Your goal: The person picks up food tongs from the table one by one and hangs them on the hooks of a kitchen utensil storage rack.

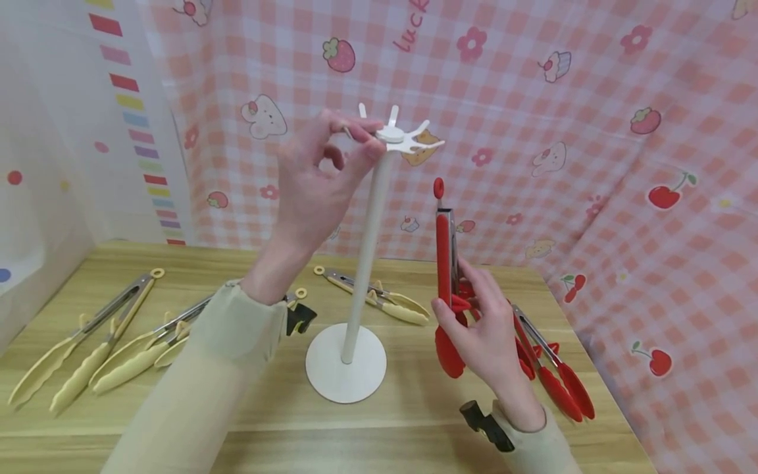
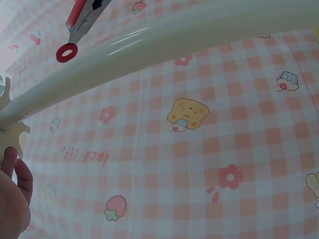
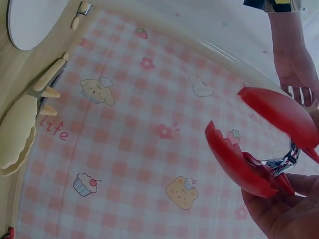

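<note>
A white stand (image 1: 366, 243) rises from a round base (image 1: 346, 385) and carries a crown of upturned hooks (image 1: 392, 135). My left hand (image 1: 314, 181) pinches one hook on the crown's left side between thumb and fingers. To the right of the pole, my right hand (image 1: 485, 332) grips red tongs (image 1: 444, 257) around their lower part. The tongs stand upright, their red ring (image 1: 439, 187) at the top and below the level of the hooks. In the right wrist view their red scalloped heads (image 3: 239, 164) are spread apart.
More red tongs (image 1: 553, 362) lie on the wooden table (image 1: 266, 421) at the right. Several cream tongs (image 1: 89, 342) lie at the left, partly behind my left sleeve, and another cream pair (image 1: 391, 303) lies behind the pole. A checked cloth (image 1: 331, 191) hangs behind.
</note>
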The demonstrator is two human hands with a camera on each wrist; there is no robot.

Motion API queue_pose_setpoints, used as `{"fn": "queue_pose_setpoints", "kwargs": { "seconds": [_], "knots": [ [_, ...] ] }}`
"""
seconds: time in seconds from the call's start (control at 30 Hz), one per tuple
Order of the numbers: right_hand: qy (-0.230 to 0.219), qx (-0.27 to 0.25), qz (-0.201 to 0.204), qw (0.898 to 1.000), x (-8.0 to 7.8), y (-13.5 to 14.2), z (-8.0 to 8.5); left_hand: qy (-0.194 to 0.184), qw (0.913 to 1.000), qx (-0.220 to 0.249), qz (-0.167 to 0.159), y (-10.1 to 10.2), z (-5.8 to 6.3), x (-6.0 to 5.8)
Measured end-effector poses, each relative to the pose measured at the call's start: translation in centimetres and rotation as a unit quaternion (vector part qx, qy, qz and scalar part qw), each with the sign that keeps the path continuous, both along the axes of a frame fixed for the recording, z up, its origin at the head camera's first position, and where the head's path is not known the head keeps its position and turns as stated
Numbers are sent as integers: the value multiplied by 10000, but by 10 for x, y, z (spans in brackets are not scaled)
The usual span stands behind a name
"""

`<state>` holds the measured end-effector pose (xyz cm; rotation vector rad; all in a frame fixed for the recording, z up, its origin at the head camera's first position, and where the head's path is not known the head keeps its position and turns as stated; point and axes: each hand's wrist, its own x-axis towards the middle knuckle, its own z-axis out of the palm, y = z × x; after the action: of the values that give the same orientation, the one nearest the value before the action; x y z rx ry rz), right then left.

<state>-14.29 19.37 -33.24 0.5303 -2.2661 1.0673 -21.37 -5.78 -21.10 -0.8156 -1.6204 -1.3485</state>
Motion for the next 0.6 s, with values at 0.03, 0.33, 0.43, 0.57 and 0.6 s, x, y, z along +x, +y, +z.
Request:
{"fn": "queue_pose_setpoints", "kwargs": {
  "seconds": [0.03,0.33,0.43,0.57,0.6],
  "knots": [
    [20,-6,12,10000,0,0,1,5,10000,9,-13,0,0,0],
    [304,-53,173,9994,-4,0,9,-64,9999,123,-78,1,0,0],
    [415,-61,235,9988,-5,0,13,-74,9999,85,-32,1,0,1],
    [568,-80,289,9979,-6,0,16,-112,9999,89,-27,1,0,2],
    [601,-86,319,9976,-6,1,17,-121,9999,102,-33,1,0,2]
  ]
}}
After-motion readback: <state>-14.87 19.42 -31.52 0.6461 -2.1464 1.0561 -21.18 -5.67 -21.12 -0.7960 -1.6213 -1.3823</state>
